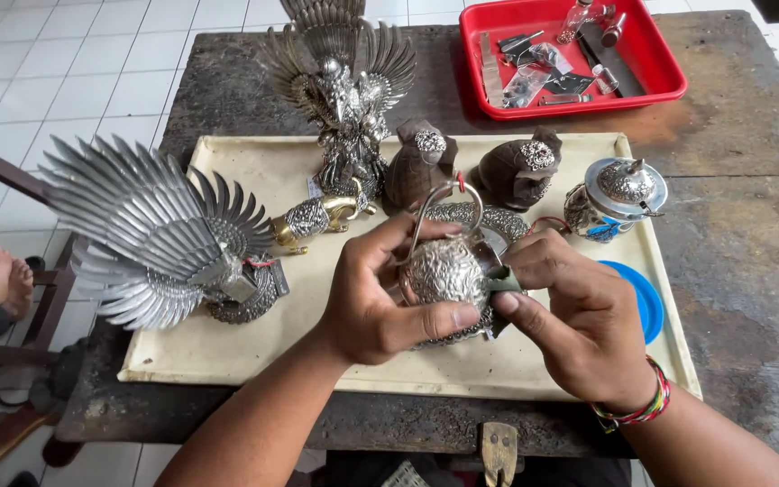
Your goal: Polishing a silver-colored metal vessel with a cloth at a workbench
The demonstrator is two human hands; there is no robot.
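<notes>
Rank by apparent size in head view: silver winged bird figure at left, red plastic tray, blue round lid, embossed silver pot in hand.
1. Silver winged bird figure
2. Red plastic tray, close to it and farther back, so unsure
3. Embossed silver pot
4. Blue round lid, partly hidden

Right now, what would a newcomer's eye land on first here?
Probably the big silver winged bird figure at the cream tray's left edge. Next, the embossed silver pot at centre, gripped by the left hand while the right hand presses a green cloth against it.
</notes>
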